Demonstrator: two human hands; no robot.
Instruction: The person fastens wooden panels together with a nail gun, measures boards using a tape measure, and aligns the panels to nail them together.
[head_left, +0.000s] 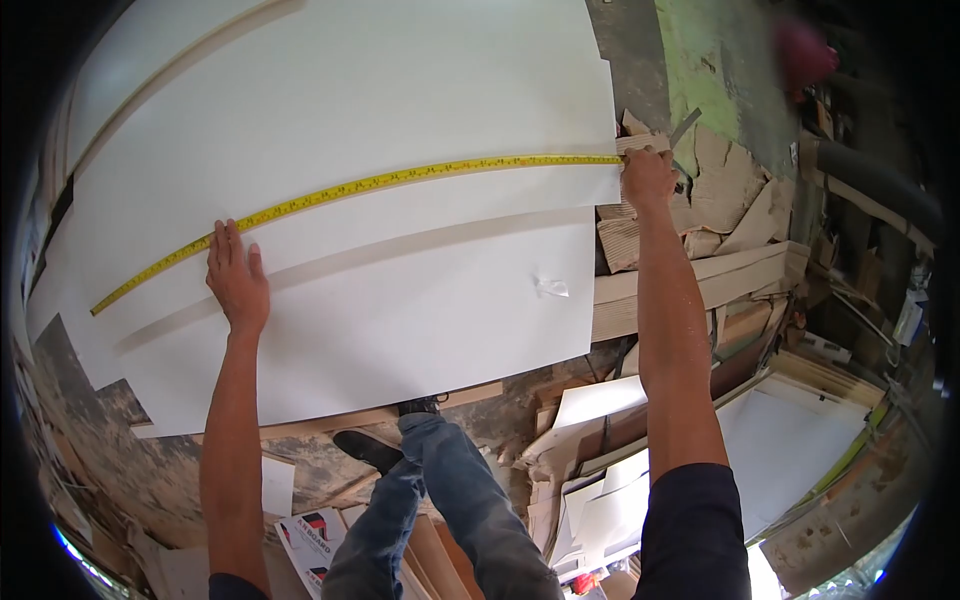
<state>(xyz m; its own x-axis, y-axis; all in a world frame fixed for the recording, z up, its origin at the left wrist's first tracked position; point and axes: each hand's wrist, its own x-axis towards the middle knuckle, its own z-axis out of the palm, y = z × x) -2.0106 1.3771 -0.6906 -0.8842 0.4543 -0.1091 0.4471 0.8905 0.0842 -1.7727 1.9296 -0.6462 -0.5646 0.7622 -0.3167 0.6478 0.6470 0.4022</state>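
A yellow tape measure (390,180) is stretched across a large white board (420,90), its free end near the board's left side. My left hand (238,285) lies on the board with fingers stretched out, the fingertips touching the lower edge of the tape. At the board's right edge, my right hand (648,180) is closed around the other end of the tape measure; its case is mostly hidden by the hand. Below the tape, a narrow raised white strip casts a shadow on a lower white board (430,320).
Torn cardboard (725,185) lies right of the boards. White panels (800,450) and offcuts lean at the lower right. A small clear plastic scrap (551,287) rests on the lower board. My shoes (368,450) stand at its near edge, beside a printed box (312,540).
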